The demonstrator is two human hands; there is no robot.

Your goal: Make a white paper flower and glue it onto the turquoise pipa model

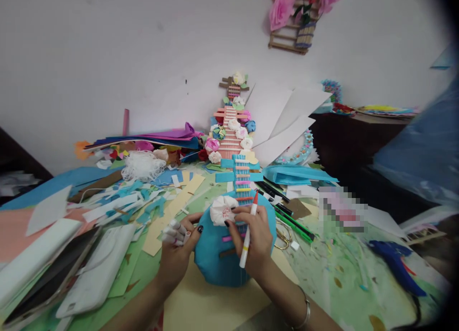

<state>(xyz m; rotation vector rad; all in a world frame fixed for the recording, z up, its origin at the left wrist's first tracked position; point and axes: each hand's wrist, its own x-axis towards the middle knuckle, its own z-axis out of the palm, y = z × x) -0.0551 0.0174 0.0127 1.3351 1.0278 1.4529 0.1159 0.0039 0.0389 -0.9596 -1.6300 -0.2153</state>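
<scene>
A blue paper-covered craft instrument (218,264), with a round body and a strung neck, leans toward the wall in front of me. On its body sits a white paper flower (220,209) with red specks at the centre. My right hand (260,242) is closed around a white marker (244,254) with a red tip pointing up; its thumb and forefinger touch the flower's right edge. Several white markers (175,231) are bunched in my left hand (175,257), whose fingertips rest on the instrument's left edge.
Behind stands a pink strung craft (229,144) with paper flowers. Paper scraps and a string tangle (142,166) lie left, near a white power strip (96,273). To the right are a green cutter knife (294,226), scissors (283,237) and a blue glue gun (396,264).
</scene>
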